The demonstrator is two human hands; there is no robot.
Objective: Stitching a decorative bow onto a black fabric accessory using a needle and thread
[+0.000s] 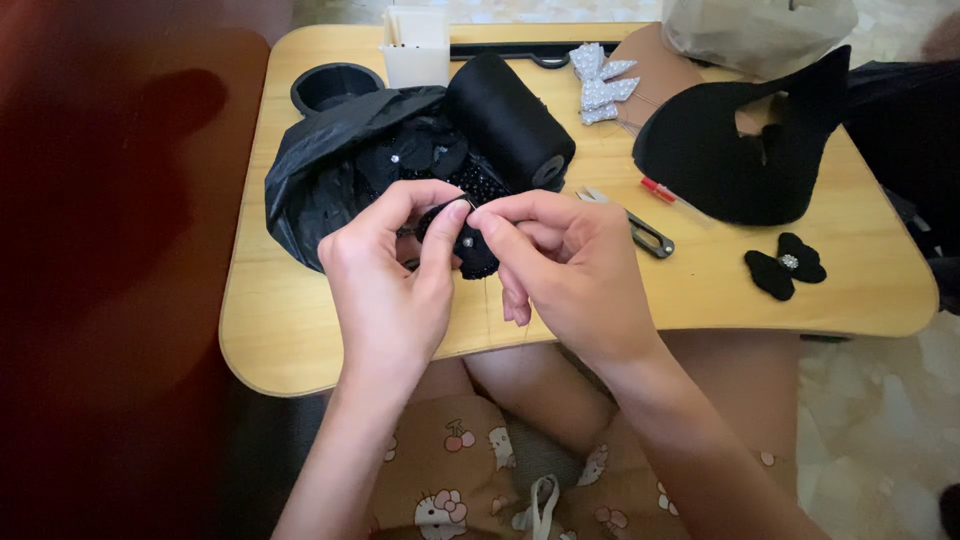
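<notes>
My left hand and my right hand meet over the near edge of a small wooden lap table. Between their fingertips they pinch a small black beaded fabric piece. The left thumb and forefinger grip its top; the right thumb and forefinger press at the same spot. A thin thread hangs down from the piece. Whether a needle is held I cannot tell.
A big black thread spool lies on a black plastic bag holding more black pieces. Thread snips, a finished black bow, a silver glitter bow, a black felt shape, a white box and a black cup holder lie around.
</notes>
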